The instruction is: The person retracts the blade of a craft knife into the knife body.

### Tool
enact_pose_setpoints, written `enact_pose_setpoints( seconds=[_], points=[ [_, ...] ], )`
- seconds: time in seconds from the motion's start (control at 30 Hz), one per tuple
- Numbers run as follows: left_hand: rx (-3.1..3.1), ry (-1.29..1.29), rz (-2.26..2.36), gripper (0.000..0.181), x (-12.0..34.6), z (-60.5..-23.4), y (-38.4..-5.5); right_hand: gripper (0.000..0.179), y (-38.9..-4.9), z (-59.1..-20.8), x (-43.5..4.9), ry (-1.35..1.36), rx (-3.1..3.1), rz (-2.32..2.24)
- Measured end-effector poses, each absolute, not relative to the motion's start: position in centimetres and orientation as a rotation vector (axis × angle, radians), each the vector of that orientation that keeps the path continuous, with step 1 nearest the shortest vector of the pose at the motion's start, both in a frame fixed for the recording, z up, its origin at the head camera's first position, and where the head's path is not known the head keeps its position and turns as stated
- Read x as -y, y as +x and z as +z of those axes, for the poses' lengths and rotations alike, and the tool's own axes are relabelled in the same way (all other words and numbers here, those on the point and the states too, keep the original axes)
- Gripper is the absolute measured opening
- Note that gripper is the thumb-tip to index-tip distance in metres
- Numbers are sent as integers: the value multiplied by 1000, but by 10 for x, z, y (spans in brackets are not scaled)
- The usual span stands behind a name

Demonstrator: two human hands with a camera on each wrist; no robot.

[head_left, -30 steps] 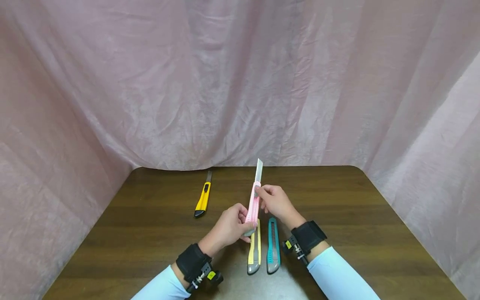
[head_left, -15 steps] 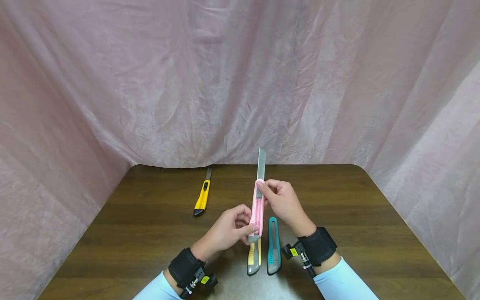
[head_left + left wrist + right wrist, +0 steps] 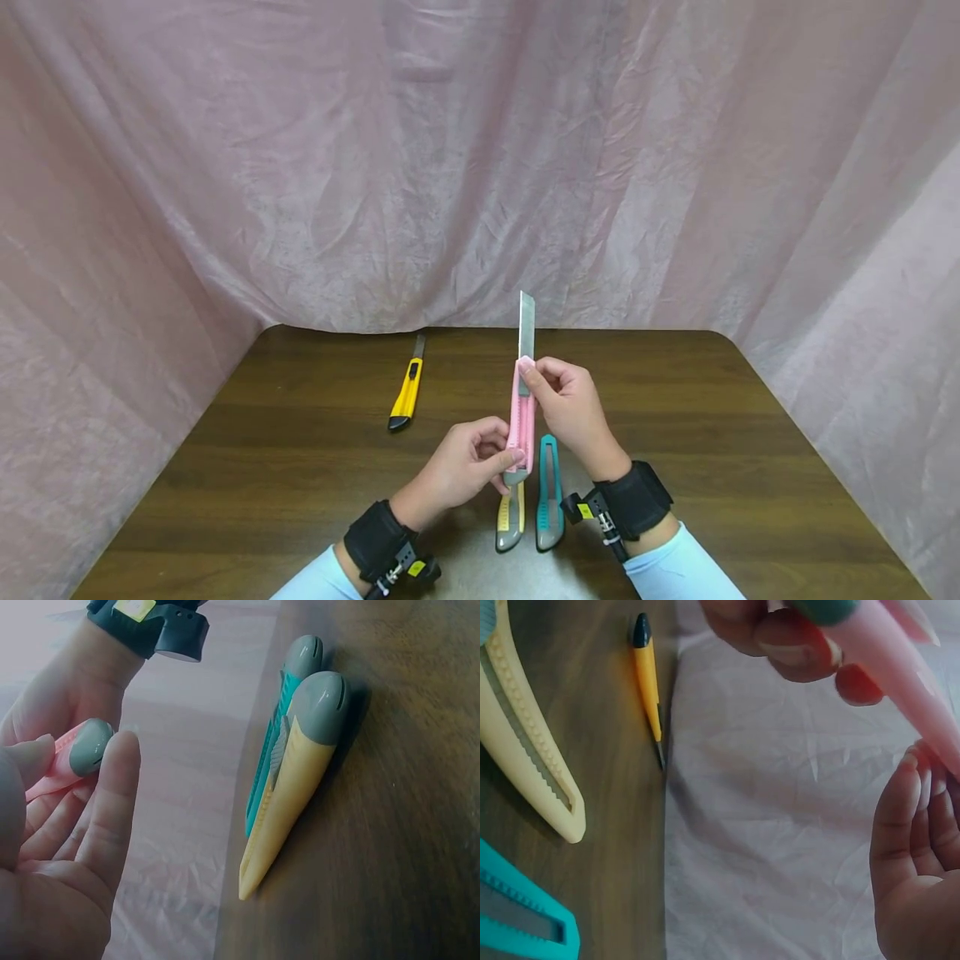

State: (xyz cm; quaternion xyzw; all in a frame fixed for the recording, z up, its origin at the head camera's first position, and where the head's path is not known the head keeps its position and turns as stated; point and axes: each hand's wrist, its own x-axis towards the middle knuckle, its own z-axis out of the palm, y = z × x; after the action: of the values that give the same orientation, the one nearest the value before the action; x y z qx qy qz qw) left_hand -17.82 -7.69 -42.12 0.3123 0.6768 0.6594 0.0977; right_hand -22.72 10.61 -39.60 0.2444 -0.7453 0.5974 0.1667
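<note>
Both hands hold a pink utility knife (image 3: 521, 427) up over the middle of the table, its blade (image 3: 527, 325) sticking far out and pointing away. Around the grey butt end, my left hand (image 3: 467, 461) pinches it between thumb and fingers. My right hand (image 3: 577, 408) pinches the body at the blade end, thumb on the front near the blade. Below, a pale yellow utility knife (image 3: 511, 525) lies partly hidden behind the pink one in the head view. Beside it lies a teal utility knife (image 3: 550, 500). In the left wrist view, the pink knife's grey end (image 3: 91, 746) shows by my fingertips.
A bright yellow utility knife (image 3: 407, 396) with a black end lies farther back on the left, blade out. The brown wooden table (image 3: 300, 442) meets a pink curtain (image 3: 450, 167) at its back edge. Each wrist wears a black strap (image 3: 637, 500) with a small camera.
The pink knife has come up closer and stands straighter, a little farther right. More blade shows beyond its body. My right thumb has moved to its blade end; the lying knives stay put.
</note>
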Motion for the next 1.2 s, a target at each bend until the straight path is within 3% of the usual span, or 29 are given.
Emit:
enact_pose_setpoints(
  seconds=[0.83, 1.2],
  points=[
    [-2095, 981, 1989, 7, 67, -424, -173, 15, -205, -376, -104, 718, 2038, 1697],
    [-2029, 1002, 2047, 8, 63, -454, -186, 13, -204, -375, -104, 677, 2044, 1696]
  ],
)
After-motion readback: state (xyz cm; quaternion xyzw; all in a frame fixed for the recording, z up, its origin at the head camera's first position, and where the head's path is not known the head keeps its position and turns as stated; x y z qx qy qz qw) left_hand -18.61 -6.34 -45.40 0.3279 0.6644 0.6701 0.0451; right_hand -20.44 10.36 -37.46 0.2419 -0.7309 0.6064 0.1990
